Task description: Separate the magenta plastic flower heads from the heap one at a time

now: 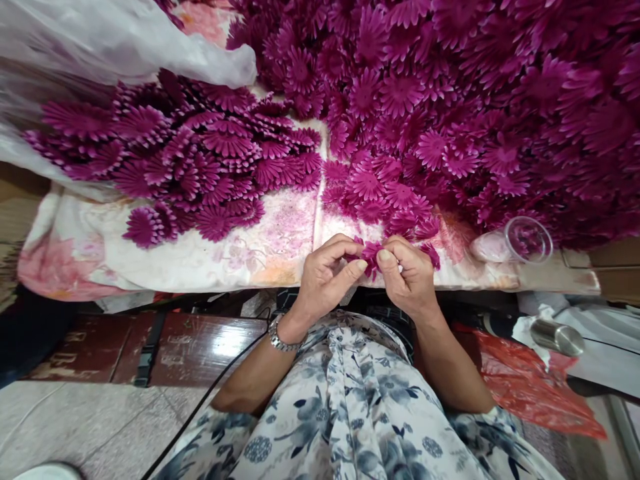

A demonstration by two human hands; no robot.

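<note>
A purple flower piece [371, 256] with narrow, pale-tipped petals is held between a worker's two hands, just over the near edge of a cloth-covered surface [285, 230]. The left hand [327, 273] has its grip closed on one side of the piece, thumb and forefinger at the petals; the right hand [409, 275] pinches the other side, its thumb pressed toward the bent forefinger. Just beside the right hand, a few more purple petals [430, 255] show at the cloth's edge.

Beyond the hands, a broad heap of matching flowers [400, 93] fills the far side and the right. A smaller pile of flowers [200, 147], many in overlapping stacks, lies to the left, near a translucent plastic sheet [135, 47]. A clear plastic cup [507, 235] sits near the right end, at the edge of the heap. The cloth bears pink and orange floral prints.

The worker wears a metal-banded watch [283, 336] on the left wrist and a white shirt [345, 413] patterned with gray-blue flowers. Below the surface, a red plastic bag [530, 383] and a metal cylinder [557, 337] lie at right; a dark red panel [200, 343] crossed by a black strap [150, 350] stands at left, above the tiled floor [120, 433].
</note>
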